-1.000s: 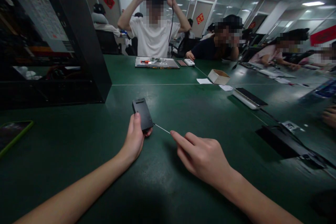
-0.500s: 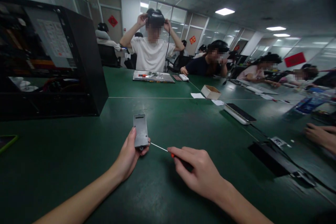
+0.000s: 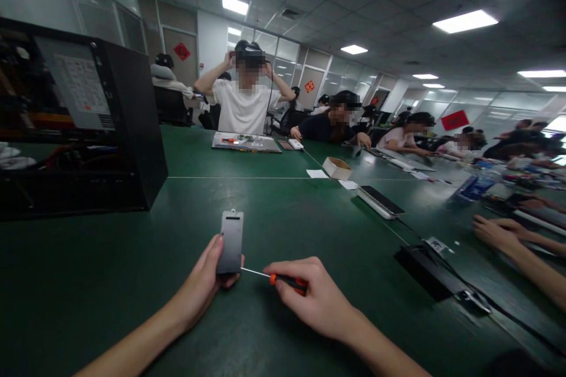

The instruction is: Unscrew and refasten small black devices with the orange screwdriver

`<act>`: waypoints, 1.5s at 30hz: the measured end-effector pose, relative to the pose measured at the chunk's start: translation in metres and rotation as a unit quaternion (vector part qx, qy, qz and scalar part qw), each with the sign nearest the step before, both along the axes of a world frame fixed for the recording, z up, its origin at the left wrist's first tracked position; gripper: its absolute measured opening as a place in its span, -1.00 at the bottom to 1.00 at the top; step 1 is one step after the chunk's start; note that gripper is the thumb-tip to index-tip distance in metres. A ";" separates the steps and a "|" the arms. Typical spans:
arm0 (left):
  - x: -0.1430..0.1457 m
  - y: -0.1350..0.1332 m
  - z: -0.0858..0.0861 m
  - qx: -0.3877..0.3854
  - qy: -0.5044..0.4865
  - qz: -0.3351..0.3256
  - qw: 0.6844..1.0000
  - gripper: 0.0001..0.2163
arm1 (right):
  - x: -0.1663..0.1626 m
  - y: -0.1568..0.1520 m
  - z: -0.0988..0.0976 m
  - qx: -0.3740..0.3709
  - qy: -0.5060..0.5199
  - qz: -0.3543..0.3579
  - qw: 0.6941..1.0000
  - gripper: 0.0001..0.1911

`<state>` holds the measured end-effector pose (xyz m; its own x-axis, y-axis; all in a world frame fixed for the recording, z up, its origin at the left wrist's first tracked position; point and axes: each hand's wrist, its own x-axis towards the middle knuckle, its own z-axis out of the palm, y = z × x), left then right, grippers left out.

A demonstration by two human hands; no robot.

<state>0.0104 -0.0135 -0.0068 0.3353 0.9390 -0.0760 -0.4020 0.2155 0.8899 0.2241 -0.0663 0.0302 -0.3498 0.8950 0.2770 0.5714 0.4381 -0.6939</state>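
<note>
My left hand [image 3: 204, 283] grips the near end of a small flat grey device [image 3: 231, 240] that lies on the green table [image 3: 110, 259]. My right hand [image 3: 312, 300] is closed around a thin screwdriver [image 3: 276, 278] with an orange and black handle. Its metal shaft points left and its tip meets the near right corner of the device, beside my left thumb.
A black open computer case [image 3: 84, 129] stands at the left. Across the table sit several people; one in white holds a headset on the head. A cardboard box [image 3: 336, 167], a phone on a white bar [image 3: 380, 201], a black flat device [image 3: 427, 268] and another person's hands [image 3: 495, 232] lie to the right.
The view has tilted up, so hands and device sit lower in the picture. The device's grey face now shows. My right hand has drawn closer, with the orange handle now visible.
</note>
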 end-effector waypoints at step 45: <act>0.001 -0.001 -0.003 -0.011 0.003 -0.100 0.995 -0.52 | 0.009 0.007 -0.013 0.140 -0.039 0.037 0.989 -0.68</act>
